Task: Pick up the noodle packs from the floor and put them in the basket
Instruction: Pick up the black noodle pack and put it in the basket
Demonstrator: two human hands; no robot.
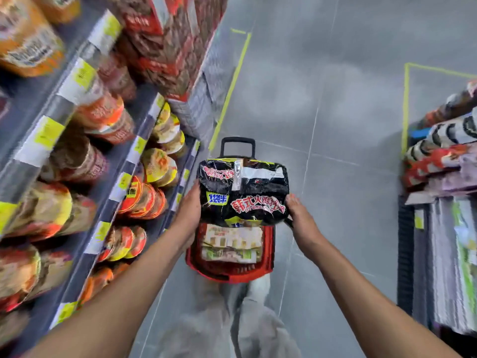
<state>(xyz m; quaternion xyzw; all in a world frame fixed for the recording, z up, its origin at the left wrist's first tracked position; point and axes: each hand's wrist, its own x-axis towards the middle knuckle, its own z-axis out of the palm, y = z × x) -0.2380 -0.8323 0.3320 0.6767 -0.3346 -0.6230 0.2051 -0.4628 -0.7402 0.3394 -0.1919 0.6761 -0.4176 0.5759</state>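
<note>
The grey tiled floor point(348, 99) runs away from me down the aisle, with yellow tape lines point(232, 86) marked on it. On my left stand the shelves point(144, 130) of cup noodles, and on the right a lower display point(444, 164) of stacked packets.

The red basket point(232, 276) sits on the floor just in front of my feet, its black pull handle point(238, 146) at the far end. One pale pack point(231, 244) already lies inside it, so I judge that part done.

I hold the black noodle pack point(245, 192) right over the basket, covering its far half, lifted but not yet set down. Lowering it in is what is left for this one. I see no other pack on the tiles in view, though more may lie outside it.

My left hand point(189, 205) grips the pack's left edge, fingers hidden behind it. My right hand point(302, 215) pinches the near right corner, fingertips curled on the wrapper.

On the black pack, big red-and-white characters begin 韩式火鸡; the rest is creased and I cannot read it. A blue patch beside them carries white characters too blurred to make out. The yellow price tags point(47, 133) along the shelf edges and the pale pack's print are smeared and unreadable.
</note>
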